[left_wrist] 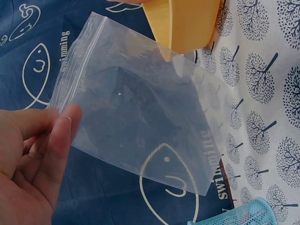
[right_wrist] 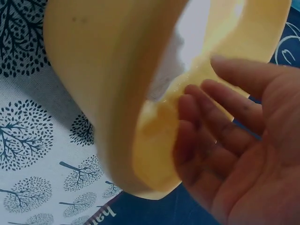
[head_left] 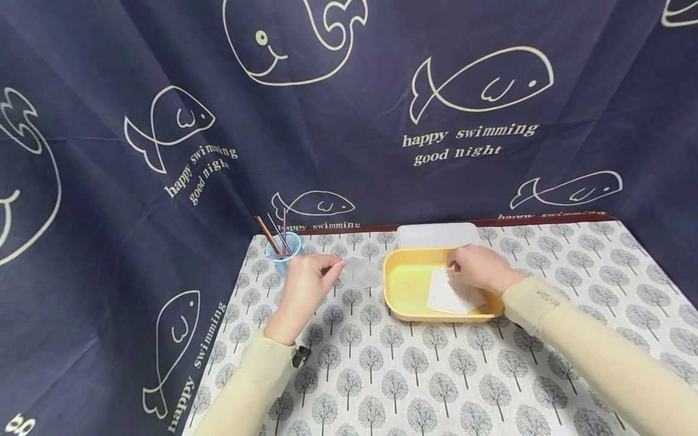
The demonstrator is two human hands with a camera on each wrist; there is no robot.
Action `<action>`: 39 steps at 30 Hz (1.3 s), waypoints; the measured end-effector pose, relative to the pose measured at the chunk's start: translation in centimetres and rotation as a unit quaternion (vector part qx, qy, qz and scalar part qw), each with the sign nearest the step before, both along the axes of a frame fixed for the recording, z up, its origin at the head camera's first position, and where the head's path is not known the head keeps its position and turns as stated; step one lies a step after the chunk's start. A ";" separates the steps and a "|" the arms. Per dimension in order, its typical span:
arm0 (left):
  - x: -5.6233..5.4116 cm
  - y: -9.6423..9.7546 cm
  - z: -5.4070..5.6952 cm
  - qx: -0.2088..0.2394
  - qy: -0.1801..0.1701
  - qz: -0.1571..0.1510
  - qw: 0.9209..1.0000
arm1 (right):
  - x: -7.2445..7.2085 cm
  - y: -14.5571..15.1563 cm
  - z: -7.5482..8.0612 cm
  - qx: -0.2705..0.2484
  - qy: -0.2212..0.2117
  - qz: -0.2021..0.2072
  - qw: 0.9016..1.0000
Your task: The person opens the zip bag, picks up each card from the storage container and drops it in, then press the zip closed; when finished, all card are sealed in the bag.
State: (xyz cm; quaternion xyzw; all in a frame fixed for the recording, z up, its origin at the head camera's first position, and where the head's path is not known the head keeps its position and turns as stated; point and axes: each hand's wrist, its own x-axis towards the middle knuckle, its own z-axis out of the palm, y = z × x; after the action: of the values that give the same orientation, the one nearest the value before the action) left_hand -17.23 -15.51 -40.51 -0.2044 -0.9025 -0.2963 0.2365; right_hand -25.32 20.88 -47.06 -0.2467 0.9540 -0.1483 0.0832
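My left hand [head_left: 311, 284] pinches a clear zip-lock bag [head_left: 361, 273] at its sealed end, between thumb and fingers. In the left wrist view the see-through bag [left_wrist: 140, 108] hangs flat and looks empty. My right hand [head_left: 482, 266] is over the right part of a yellow plastic basin [head_left: 400, 303], above some white paper sheets [head_left: 449, 295] lying inside. Seen from the right wrist, the fingers [right_wrist: 220, 124] are loosely bent, the thumb stands apart from them, and nothing is held.
At the table's back left stands a light blue mesh cup [head_left: 291, 242] with several thin sticks [head_left: 266, 233] in it. A white flat lid or tray [head_left: 436, 234] lies behind the basin. A dark blue curtain [head_left: 349, 151] hangs along the back and left.
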 end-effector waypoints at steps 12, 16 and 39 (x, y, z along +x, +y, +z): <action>0.2 0.0 -0.1 0.002 -0.002 -0.007 1.000 | 0.8 0.1 -0.8 0.063 -0.025 0.023 0.997; 0.2 0.0 -0.1 0.003 -0.004 -0.008 1.000 | 1.0 0.0 -1.4 0.065 -0.011 0.021 0.998; 0.1 -0.2 -0.2 0.000 -0.007 -0.009 1.000 | 1.5 0.0 -1.5 0.043 0.040 -0.008 0.998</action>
State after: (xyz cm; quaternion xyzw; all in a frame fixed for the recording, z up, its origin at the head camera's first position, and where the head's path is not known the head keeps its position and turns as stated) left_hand -17.11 -15.74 -40.72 -0.2099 -0.9023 -0.3003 0.2274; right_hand -23.86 20.85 -48.57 -0.2410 0.9640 -0.0983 0.0545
